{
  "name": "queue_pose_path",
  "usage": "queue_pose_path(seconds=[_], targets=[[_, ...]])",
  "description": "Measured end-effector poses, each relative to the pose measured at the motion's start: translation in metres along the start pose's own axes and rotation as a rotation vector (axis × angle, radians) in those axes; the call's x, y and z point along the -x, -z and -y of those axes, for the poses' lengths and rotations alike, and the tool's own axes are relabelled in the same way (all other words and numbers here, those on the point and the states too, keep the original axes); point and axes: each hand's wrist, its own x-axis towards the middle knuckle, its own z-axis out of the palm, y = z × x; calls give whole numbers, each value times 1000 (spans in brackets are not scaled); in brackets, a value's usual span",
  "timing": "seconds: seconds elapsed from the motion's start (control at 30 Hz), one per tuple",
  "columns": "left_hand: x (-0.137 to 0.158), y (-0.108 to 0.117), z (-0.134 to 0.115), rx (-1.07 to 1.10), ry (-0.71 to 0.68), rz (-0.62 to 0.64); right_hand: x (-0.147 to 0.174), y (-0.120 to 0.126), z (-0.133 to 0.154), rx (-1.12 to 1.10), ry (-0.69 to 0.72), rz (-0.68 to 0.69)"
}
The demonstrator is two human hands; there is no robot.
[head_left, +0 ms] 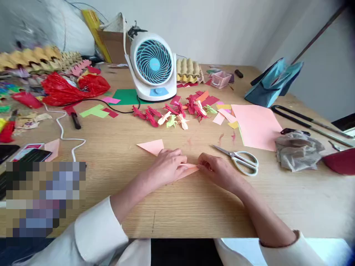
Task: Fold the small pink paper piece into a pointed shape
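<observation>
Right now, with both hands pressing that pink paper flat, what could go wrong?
1. The scissors lie open just beside the right hand; a sideways slide could catch the blades.
2. The pink paper is pinned only under the fingertips of the left hand and the right, so it may slip and crease off-line.
3. The fan faces the folded paper figures; if running, it could scatter them.
</observation>
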Motion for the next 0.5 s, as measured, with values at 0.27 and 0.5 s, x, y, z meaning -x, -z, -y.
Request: queue_pose_path(seconds=[0.27, 0.5], targets=[[-3, -6, 0, 164, -91, -112, -2, 0, 3, -228, 61, -35], [-2, -5, 3, 237, -130, -200, -4, -2, -4, -458, 48, 3]])
